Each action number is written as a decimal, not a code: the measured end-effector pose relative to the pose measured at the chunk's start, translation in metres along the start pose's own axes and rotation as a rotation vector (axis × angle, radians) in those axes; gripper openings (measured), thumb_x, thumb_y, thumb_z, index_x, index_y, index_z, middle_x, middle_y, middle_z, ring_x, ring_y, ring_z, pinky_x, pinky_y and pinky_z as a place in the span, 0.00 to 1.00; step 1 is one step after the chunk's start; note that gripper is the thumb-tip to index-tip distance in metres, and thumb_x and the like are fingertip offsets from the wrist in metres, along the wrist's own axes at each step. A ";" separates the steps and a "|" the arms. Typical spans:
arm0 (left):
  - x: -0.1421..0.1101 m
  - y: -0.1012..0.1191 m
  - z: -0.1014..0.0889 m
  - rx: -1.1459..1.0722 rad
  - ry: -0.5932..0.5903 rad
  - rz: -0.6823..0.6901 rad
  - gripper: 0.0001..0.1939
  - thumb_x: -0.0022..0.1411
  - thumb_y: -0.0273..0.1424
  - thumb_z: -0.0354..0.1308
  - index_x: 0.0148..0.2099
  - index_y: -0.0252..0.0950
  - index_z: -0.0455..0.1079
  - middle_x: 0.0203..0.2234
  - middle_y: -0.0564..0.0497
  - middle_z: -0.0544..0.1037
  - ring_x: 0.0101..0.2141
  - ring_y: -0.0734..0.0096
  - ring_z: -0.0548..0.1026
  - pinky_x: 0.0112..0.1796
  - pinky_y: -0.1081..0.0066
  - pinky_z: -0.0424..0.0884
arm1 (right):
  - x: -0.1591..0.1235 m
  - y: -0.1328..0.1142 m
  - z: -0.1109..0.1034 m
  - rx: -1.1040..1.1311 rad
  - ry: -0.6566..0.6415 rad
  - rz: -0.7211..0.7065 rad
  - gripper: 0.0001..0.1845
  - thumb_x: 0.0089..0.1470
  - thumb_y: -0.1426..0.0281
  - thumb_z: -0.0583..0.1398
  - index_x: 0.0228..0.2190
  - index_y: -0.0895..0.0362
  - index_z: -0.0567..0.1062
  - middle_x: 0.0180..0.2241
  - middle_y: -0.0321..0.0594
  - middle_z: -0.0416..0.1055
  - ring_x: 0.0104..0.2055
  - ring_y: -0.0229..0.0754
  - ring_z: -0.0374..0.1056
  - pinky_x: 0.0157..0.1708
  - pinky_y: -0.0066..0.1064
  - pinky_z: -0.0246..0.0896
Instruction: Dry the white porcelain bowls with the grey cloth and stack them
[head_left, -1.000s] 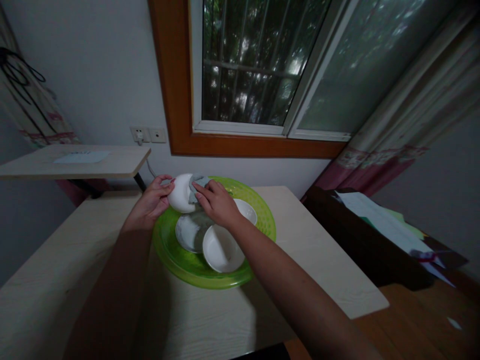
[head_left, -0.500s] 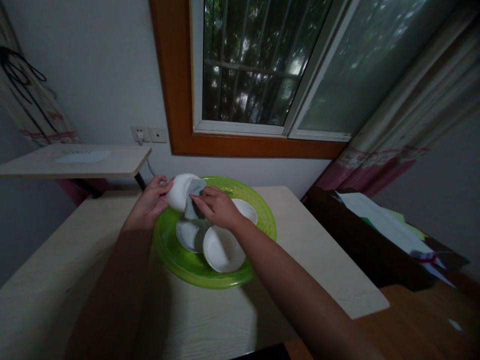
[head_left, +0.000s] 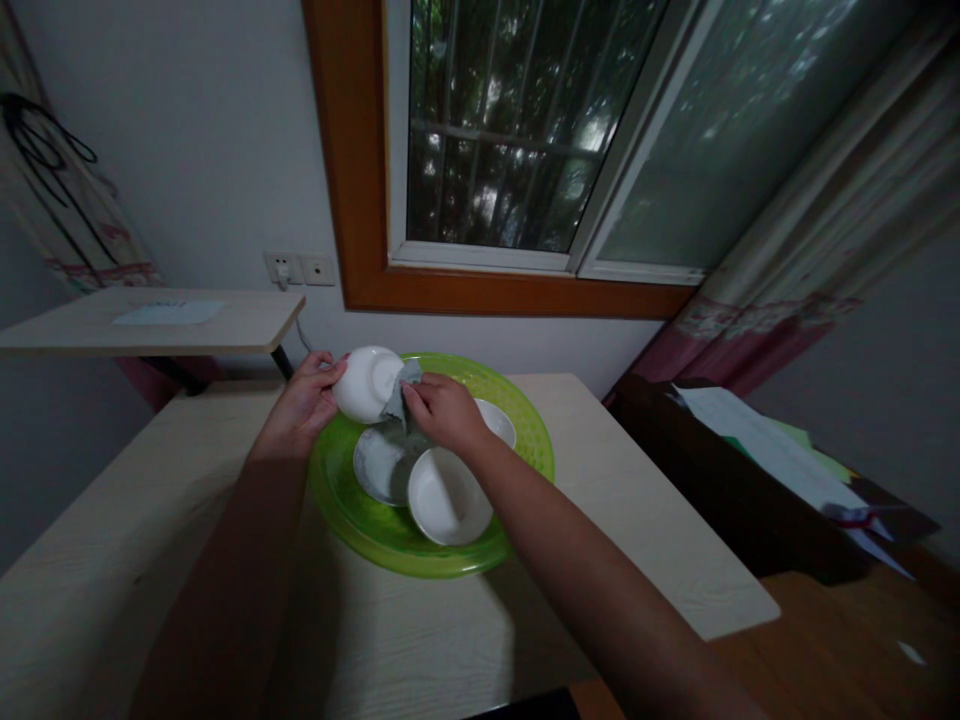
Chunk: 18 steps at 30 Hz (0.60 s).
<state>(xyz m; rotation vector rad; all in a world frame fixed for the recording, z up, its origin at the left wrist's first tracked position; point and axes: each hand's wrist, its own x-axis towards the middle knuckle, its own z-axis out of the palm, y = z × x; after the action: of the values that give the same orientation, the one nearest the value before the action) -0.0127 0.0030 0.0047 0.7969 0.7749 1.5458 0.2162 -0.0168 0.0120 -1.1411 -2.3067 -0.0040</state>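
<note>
My left hand (head_left: 306,400) grips a white bowl (head_left: 363,388) by its rim, tilted so that its outer base faces right. In my right hand (head_left: 444,408) a grey-green cloth (head_left: 397,394) is pinched, lying against the bowl's base. Below them is a round green plastic basin (head_left: 352,530) on the table. Inside it sit a greyish bowl (head_left: 381,466), a white bowl (head_left: 444,500) facing up, and another white bowl (head_left: 498,420) partly hidden behind my right hand and wrist.
The pale wooden table (head_left: 622,480) carries a raised shelf (head_left: 247,325) at its left, with a paper label. A wall socket (head_left: 292,268) and a window (head_left: 510,140) are behind. Papers (head_left: 765,460) lie on dark furniture at the right.
My right hand and the cloth have shifted slightly right across the bowl, uncovering more of its base. My left hand still holds the bowl in nearly the same place.
</note>
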 end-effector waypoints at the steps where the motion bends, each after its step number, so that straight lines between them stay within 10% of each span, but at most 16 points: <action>1: 0.001 0.000 -0.001 -0.007 0.004 -0.001 0.17 0.49 0.21 0.66 0.34 0.37 0.60 0.32 0.55 0.74 0.34 0.75 0.74 0.36 0.76 0.71 | -0.001 0.000 0.000 0.024 -0.014 -0.042 0.26 0.71 0.60 0.48 0.36 0.57 0.83 0.32 0.42 0.75 0.37 0.41 0.68 0.42 0.31 0.60; 6: -0.001 0.002 0.001 -0.006 -0.022 -0.029 0.16 0.51 0.20 0.65 0.34 0.37 0.61 0.33 0.54 0.75 0.33 0.75 0.74 0.34 0.77 0.71 | -0.004 -0.001 0.001 0.162 -0.034 -0.219 0.22 0.71 0.63 0.50 0.55 0.56 0.76 0.38 0.42 0.75 0.41 0.40 0.68 0.45 0.31 0.62; 11: -0.006 0.005 0.006 0.014 -0.079 -0.047 0.16 0.51 0.19 0.65 0.33 0.37 0.59 0.34 0.53 0.77 0.34 0.73 0.75 0.35 0.75 0.73 | -0.003 -0.004 0.002 0.125 -0.027 -0.111 0.25 0.70 0.62 0.49 0.65 0.51 0.64 0.49 0.44 0.74 0.48 0.42 0.69 0.49 0.34 0.64; 18: -0.002 0.000 0.003 0.004 -0.027 0.002 0.16 0.51 0.20 0.66 0.33 0.36 0.60 0.35 0.52 0.77 0.37 0.73 0.76 0.37 0.76 0.72 | 0.000 0.000 -0.001 -0.002 0.000 0.069 0.23 0.71 0.60 0.48 0.52 0.55 0.78 0.42 0.45 0.78 0.42 0.43 0.72 0.43 0.32 0.63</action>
<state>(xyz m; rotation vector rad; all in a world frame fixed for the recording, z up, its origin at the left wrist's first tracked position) -0.0101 0.0015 0.0057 0.8201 0.7580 1.5323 0.2165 -0.0170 0.0130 -1.2216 -2.2666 0.0204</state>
